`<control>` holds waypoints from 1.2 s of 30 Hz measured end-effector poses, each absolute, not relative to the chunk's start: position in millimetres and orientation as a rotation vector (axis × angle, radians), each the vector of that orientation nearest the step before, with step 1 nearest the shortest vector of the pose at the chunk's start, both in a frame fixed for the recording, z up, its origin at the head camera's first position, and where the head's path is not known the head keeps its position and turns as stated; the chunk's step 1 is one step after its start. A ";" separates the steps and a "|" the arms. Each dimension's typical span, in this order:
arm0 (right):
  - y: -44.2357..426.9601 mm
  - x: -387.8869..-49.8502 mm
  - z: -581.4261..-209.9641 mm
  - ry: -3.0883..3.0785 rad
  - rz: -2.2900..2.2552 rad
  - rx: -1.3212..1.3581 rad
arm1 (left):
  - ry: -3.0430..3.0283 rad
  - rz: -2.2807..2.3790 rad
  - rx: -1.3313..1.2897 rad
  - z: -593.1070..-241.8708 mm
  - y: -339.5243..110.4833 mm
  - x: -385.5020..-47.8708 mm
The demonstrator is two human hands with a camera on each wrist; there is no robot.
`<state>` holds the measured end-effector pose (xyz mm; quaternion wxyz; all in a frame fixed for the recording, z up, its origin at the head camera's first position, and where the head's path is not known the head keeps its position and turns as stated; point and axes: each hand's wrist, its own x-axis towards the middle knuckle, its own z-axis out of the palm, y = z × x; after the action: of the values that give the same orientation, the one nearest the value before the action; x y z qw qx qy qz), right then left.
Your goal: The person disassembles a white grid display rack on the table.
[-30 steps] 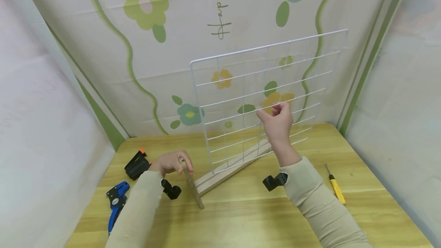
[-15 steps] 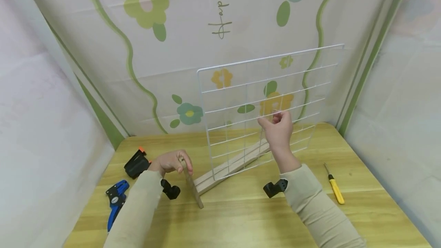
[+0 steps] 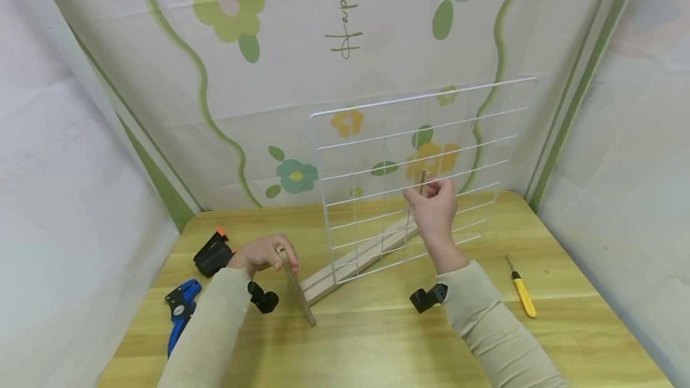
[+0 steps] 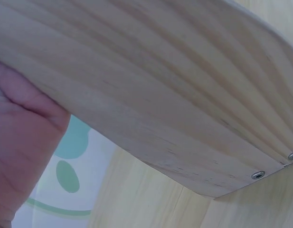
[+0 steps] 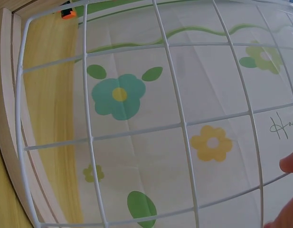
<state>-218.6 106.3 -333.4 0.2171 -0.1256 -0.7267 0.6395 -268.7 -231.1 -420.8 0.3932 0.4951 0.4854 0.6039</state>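
Head view: gripping the top of a wooden end board (image 3: 295, 292) with the left hand (image 3: 266, 253), curling fingers over it — apparently steadying the upright where meeting the wooden rails (image 3: 358, 262), seen lying diagonally on the counter (image 3: 409, 346). Pinching a white wire grid (image 3: 377, 193) near its middle with the right hand (image 3: 433, 208), probably choosing that spot to balance so wide a panel; holding it roughly upright over the rails. Noting a wooden piece (image 3: 423, 179) beside the right fingertips, but not telling whether touching. Finding a black holder (image 3: 212, 255) and blue-and-black pliers (image 3: 182, 310) at left, a yellow screwdriver (image 3: 523, 295) at right, likely leaving the middle free for handling.

Left wrist view: facing the end board's broad side, spotting two screws (image 4: 258, 175) at its low end, probably fixing it to the rails. Showing only part of the left hand, against the board's edge.

Right wrist view: looking through the grid — seeing the rails running alongside one edge, not telling contact from gap. Catching only fingertips at a wire.
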 end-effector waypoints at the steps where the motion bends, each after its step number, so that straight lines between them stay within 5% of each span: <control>1: 105.8 -218.1 -333.9 -2.018 1.770 -0.349 | 1.244 1.535 1.252 -420.5 -232.8 -267.4; 36: 111.7 -206.8 -369.0 -2.071 1.746 -0.450 | 1.249 1.730 1.242 -427.3 -271.2 -218.9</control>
<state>-206.8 111.7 -369.0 0.1966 -0.1606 -0.7396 0.6234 -218.9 -271.2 -427.3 0.3300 0.4749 0.4776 0.6614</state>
